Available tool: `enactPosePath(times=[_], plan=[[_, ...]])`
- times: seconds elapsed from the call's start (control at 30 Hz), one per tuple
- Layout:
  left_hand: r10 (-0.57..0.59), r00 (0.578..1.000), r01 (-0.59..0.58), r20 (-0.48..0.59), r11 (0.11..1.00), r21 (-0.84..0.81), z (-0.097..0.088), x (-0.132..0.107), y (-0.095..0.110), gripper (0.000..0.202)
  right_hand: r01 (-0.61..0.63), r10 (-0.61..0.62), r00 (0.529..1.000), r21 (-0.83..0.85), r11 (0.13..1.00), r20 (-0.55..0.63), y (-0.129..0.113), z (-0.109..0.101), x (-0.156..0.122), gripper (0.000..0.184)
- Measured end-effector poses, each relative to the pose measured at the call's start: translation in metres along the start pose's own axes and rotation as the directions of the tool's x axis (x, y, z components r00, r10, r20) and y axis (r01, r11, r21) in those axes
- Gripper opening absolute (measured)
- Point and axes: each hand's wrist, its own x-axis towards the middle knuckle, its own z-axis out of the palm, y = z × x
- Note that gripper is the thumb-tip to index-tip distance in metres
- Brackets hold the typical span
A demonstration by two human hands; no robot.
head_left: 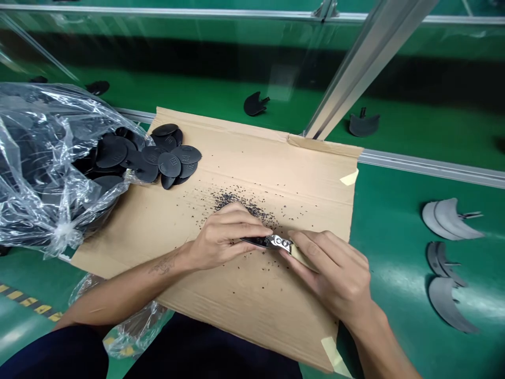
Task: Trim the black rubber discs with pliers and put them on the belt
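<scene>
Over the middle of a cardboard sheet (252,152), my left hand (226,231) pinches a black plastic disc (255,241), seen nearly edge-on. My right hand (333,263) is closed around the pale handles of a pair of nippers (279,242). The metal jaws meet the disc's right end; whether they have closed on it I cannot tell. Small black plastic bits (236,199) lie scattered on the cardboard just beyond and around my hands. Most of the disc is hidden by my left fingers.
A clear plastic bag (63,231) of black discs lies at the left, and several loose discs (170,164) spill onto the cardboard. Grey curved parts (450,218) rest on the green surface at right. A metal post (355,73) rises behind the cardboard. Tape (335,355) holds its corner.
</scene>
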Motion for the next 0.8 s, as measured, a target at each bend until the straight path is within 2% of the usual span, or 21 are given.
enactPosePath(times=[0.07,0.13,0.2,0.27,0.33,0.37,0.47,0.53,0.63,0.73,0.8], plan=[[-0.044,0.999,0.043,-0.020,0.999,-0.025,-0.001,0.000,0.001,0.023,-0.031,0.031,0.999,0.034,0.999,-0.013,0.001,-0.001,0.001,0.015],[-0.155,0.987,0.149,-0.050,0.984,-0.099,-0.001,0.000,0.001,0.021,-0.105,0.109,0.993,0.077,0.991,-0.040,0.001,-0.002,0.003,0.016],[-0.304,0.950,0.281,-0.064,0.928,-0.244,-0.002,0.001,0.002,0.019,-0.211,0.221,0.974,0.157,0.965,-0.050,0.001,-0.002,0.005,0.016],[-0.412,0.911,0.363,-0.027,0.831,-0.422,-0.002,0.002,0.003,0.021,-0.305,0.324,0.946,0.289,0.908,-0.019,-0.002,0.000,0.005,0.017],[-0.438,0.898,0.388,0.033,0.757,-0.527,0.000,0.002,0.003,0.026,-0.333,0.351,0.935,0.429,0.840,0.039,-0.007,0.003,0.005,0.019],[-0.433,0.899,0.394,0.058,0.746,-0.537,0.000,0.001,0.004,0.029,-0.326,0.339,0.939,0.482,0.813,0.063,-0.009,0.004,0.004,0.021],[-0.391,0.915,0.389,0.096,0.798,-0.460,0.001,0.000,0.003,0.029,-0.264,0.258,0.961,0.582,0.769,0.095,-0.015,0.007,0.002,0.024],[-0.358,0.928,0.368,0.106,0.828,-0.423,0.000,0.000,0.001,0.021,-0.219,0.207,0.974,0.615,0.758,0.092,-0.015,0.007,0.001,0.025],[-0.341,0.933,0.354,0.116,0.809,-0.469,-0.001,0.002,-0.001,0.014,-0.154,0.158,0.987,0.547,0.822,0.041,-0.009,0.006,0.000,0.029],[-0.336,0.928,0.367,0.161,0.753,-0.545,-0.003,0.004,-0.001,0.017,-0.087,0.094,0.995,0.297,0.951,-0.010,0.000,0.005,0.000,0.030],[-0.323,0.925,0.377,0.199,0.723,-0.579,-0.004,0.005,0.000,0.016,-0.041,0.042,0.999,0.158,0.987,-0.004,0.005,0.006,0.000,0.025]])
